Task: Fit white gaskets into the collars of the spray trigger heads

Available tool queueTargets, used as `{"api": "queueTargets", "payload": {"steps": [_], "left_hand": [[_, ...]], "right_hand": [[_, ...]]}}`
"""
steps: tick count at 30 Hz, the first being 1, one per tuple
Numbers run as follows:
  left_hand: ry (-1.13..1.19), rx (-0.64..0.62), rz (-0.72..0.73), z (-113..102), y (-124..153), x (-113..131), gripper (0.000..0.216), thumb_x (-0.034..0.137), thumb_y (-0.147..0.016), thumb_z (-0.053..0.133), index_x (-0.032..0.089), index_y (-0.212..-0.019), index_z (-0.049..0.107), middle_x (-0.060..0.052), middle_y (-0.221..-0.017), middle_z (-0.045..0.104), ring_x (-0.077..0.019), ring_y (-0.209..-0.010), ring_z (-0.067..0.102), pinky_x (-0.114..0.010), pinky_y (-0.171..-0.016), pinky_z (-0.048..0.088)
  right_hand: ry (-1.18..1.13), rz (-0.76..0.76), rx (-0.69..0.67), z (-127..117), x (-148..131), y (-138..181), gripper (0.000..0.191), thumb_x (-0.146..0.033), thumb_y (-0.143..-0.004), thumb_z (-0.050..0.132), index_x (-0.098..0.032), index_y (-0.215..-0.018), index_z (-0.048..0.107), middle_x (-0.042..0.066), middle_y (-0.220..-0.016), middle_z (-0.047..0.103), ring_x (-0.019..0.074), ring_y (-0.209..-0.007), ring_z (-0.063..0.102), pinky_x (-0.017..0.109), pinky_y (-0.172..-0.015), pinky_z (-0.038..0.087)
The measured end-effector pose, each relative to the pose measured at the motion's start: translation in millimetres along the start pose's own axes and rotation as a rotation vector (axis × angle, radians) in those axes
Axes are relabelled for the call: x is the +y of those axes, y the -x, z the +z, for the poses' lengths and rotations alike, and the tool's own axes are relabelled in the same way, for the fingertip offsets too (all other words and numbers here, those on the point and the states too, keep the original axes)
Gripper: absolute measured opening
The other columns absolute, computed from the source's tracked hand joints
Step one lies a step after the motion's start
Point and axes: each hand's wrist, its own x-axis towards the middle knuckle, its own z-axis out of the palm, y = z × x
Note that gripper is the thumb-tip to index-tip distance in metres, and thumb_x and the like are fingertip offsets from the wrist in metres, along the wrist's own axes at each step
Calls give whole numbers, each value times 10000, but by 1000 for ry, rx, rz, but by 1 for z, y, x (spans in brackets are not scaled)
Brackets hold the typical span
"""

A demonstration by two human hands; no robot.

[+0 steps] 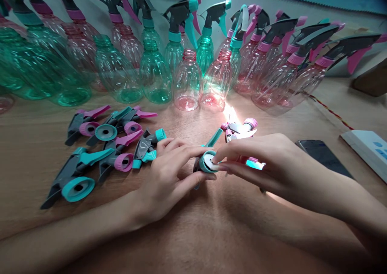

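Observation:
My left hand [169, 171] grips a trigger spray head [203, 165] with its teal collar turned toward me and its teal lever pointing up and away. A white disc [208, 160] sits in the collar's mouth, looking slightly tilted. From the right, the thumb and forefinger of my right hand [266, 157] are closed on the disc's edge. Their tips partly cover it. Behind my right fingers lie more spray heads [249, 125] with pink and teal parts, partly hidden. Near my left hand a grey and teal spray head [148, 147] rests on the table.
Several loose spray heads [78, 189] lie on the wooden table [169, 241] at left. Open green bottles [155, 74] and pink bottles [187, 84] stand behind, along with bottles fitted with sprayers [317, 64]. At right are a phone [326, 157] and a white power strip [367, 149].

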Motion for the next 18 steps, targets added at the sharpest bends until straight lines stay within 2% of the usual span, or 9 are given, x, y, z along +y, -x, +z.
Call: {"api": "queueTargets", "payload": {"steps": [6,13,18], "left_hand": [[-8,-6,2,-1,1,1,251,233,-863,615,219,-1101,540,6,-997,682,-176,-894,562,-371,-914,303],[-9,-13,0,0,1,-1,250,222,-868,602,229,-1108,532,3,-1015,684,-187,-910,565,-376,-913,304],[-7,-14,-1,0,1,0,264,213,-860,615,235,-1111,536,9,-1007,682,-179,-900,562,-373,-914,303]], "right_hand": [[-23,0,-4,0,3,-2,188,-273,-924,501,-191,-934,670,11,-895,701,96,-771,627,211,-683,451],[-57,7,-39,-4,2,-1,180,-237,-922,500,-217,-966,673,-4,-919,706,89,-774,635,200,-674,457],[24,-33,20,1,1,-1,134,-185,-882,543,-191,-922,671,16,-876,714,105,-719,637,219,-647,465]]}}
